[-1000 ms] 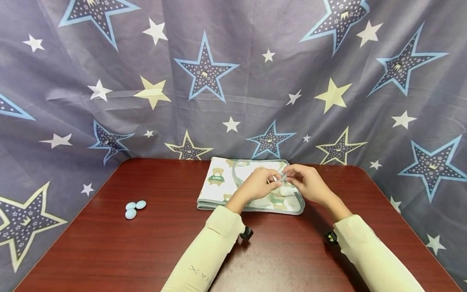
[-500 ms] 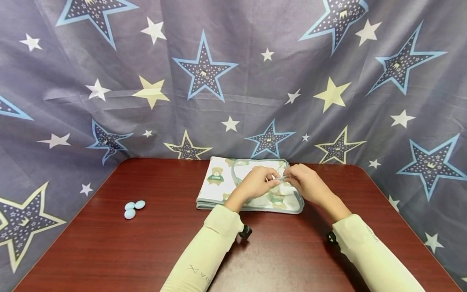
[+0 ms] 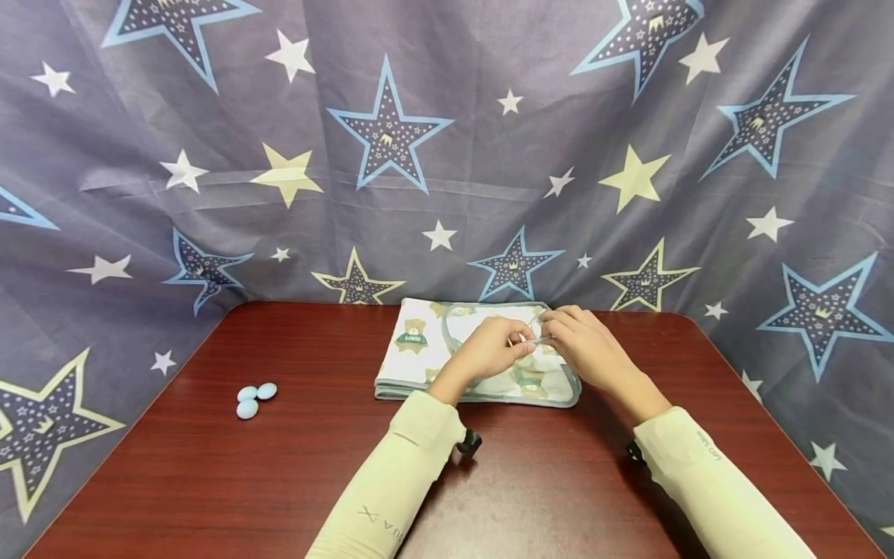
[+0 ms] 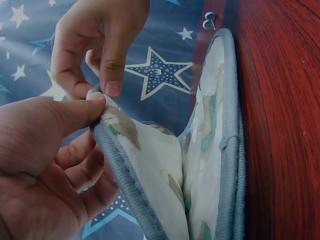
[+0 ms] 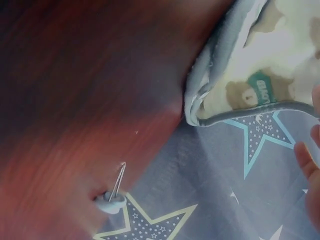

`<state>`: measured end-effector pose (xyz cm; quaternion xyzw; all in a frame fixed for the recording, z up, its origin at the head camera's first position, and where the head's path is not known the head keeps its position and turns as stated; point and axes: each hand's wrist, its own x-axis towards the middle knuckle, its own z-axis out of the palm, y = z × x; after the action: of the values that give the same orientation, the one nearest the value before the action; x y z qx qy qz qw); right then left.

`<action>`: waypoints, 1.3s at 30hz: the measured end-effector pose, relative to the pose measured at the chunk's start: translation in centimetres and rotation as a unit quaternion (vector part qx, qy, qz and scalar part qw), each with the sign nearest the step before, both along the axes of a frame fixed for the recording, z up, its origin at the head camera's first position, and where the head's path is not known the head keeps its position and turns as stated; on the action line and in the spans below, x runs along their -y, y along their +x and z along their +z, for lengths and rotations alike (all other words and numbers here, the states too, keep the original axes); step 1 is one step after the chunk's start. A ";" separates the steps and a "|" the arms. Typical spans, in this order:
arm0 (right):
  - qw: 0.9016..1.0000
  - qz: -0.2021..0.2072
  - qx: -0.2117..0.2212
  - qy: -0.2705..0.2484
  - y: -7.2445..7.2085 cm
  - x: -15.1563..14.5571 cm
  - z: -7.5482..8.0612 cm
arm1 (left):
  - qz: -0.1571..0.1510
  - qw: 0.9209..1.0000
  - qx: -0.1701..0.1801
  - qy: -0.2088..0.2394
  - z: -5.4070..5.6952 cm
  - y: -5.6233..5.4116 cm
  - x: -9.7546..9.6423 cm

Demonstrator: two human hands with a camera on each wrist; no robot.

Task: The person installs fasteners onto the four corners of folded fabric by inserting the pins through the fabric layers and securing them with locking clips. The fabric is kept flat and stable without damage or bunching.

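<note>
A folded blanket (image 3: pixel 426 365), white with teddy bear print and grey-blue trim, lies near the back of the table. My left hand (image 3: pixel 489 348) pinches its lifted upper edge between thumb and fingers. In the left wrist view, my right hand (image 4: pixel 100 45) meets it at the same trim (image 4: pixel 131 185), thumb and fingers pinching the cloth right beside the left thumb. From the head, the right hand (image 3: pixel 583 345) covers much of that corner. The right wrist view shows only a few right fingertips (image 5: pixel 310 160) at its edge.
Three pale blue oval pieces (image 3: pixel 256 399) lie together at the table's left. A pale blue piece with a raised metal pin (image 5: pixel 112 201) rests near the table edge in the right wrist view. A star-patterned curtain (image 3: pixel 447 155) stands behind the reddish-brown table (image 3: pixel 314 466).
The right hand's fingers have shifted at the trim, and its back has turned more toward the head camera. The left hand keeps its pinch. The head view has drifted slightly.
</note>
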<state>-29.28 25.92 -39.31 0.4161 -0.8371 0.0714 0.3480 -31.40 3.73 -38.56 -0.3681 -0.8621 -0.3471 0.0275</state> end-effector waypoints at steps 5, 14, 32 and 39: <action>1.000 -0.012 0.004 0.001 0.0 0.2 0.0 | 0.002 1.000 0.000 -0.003 0.1 0.0 0.1; 0.999 -0.029 -0.009 0.008 -0.1 0.3 -0.1 | 0.003 1.000 -0.001 -0.004 0.2 -0.2 0.1; 0.998 0.014 -0.037 -0.042 -0.2 0.7 0.1 | -0.007 1.000 0.017 0.022 0.7 0.0 0.5; 0.997 0.026 -0.005 -0.070 0.1 0.8 0.0 | -0.007 0.999 0.023 0.026 0.4 -0.1 0.8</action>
<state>-29.15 25.15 -39.27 0.4127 -0.8169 0.1370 0.3790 -31.52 2.96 -38.17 -0.3655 -0.8504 -0.3781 0.0152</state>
